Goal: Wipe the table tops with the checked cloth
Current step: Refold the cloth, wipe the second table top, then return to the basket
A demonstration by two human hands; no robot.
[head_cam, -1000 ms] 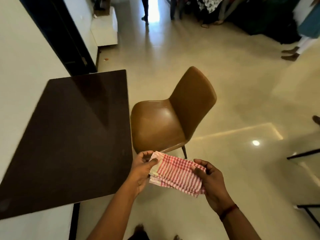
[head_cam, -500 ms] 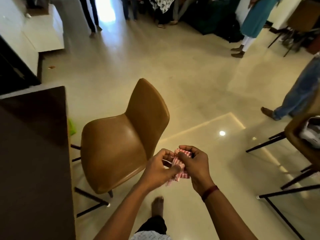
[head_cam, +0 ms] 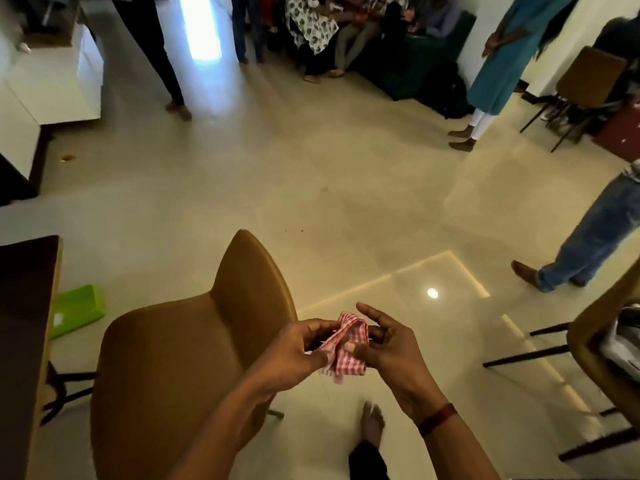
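Observation:
The red-and-white checked cloth (head_cam: pixel 346 344) is bunched small between both my hands, above the floor and just right of a brown chair. My left hand (head_cam: pixel 294 355) pinches its left side with thumb and fingers. My right hand (head_cam: pixel 388 344) holds its right side with the thumb, its other fingers spread. The dark brown table top (head_cam: pixel 24 327) shows only as a strip at the left edge, well apart from the cloth.
A brown leather chair (head_cam: pixel 180 368) stands between me and the table. A green box (head_cam: pixel 78 310) lies on the floor behind it. Another chair (head_cam: pixel 602 348) with something white on it is at the right edge. Several people stand and sit further back. My bare foot (head_cam: pixel 372 424) is below the hands.
The view has swung right and up, so the table has slid to the left edge. The cloth went from a spread folded pad to a small bunch between my hands.

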